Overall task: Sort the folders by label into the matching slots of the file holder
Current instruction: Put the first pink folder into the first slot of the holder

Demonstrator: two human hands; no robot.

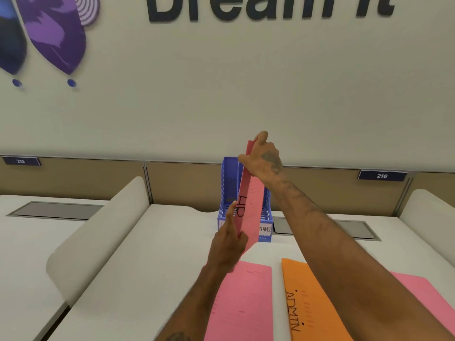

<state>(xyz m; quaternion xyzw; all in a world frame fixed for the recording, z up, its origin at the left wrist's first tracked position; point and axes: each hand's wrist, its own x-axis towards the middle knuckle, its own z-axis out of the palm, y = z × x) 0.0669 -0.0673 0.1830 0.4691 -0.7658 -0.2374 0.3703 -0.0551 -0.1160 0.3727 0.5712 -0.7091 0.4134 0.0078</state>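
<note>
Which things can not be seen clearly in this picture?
Head view:
- Holder left slot label: hidden by the HR folder and left hand.
- Right label: only "NANCE" shows.
- Pink folder label: too faint.
- Far-right pink folder: covered by the right arm.

Pink folder (248, 205) hides file holder (227, 190) centre; left slot label obscured. Right label (265, 229) reads approx. "NANCE", start covered.

Three pink paper folders show: one upright marked "HR" (250, 207), two flat on the desk (240, 303) (423, 294). One orange paper folder marked "ADMIN" (307, 303). One blue perforated plastic file holder (227, 190).
</note>
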